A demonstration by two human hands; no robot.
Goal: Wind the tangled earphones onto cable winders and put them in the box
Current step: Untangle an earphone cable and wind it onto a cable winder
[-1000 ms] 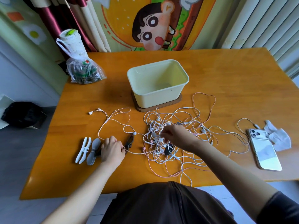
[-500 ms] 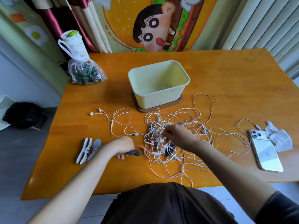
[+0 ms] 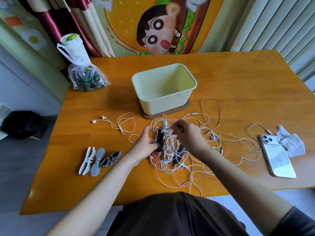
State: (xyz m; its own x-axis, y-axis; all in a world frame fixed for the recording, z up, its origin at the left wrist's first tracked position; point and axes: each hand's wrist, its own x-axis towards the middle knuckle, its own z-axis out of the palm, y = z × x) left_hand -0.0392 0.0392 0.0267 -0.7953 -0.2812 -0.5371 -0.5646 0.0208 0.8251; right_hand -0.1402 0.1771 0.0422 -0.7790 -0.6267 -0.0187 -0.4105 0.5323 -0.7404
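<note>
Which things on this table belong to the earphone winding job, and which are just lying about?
Job: earphones, black winder in left hand, right hand pinching earphones, spare winders, box.
Lying about: phone, tissue, bag, cup.

A: Where does the view sit?
B: On the person's head, wide-angle, facing forward and down, close over the left hand (image 3: 146, 144) and right hand (image 3: 189, 135).
A: How far does it reach?
B: Across the table (image 3: 238, 79) to the curtain (image 3: 119, 23) behind.

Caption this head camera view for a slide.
Left hand grips a black winder, right hand pinches an earbud over tangled earphones.
</note>
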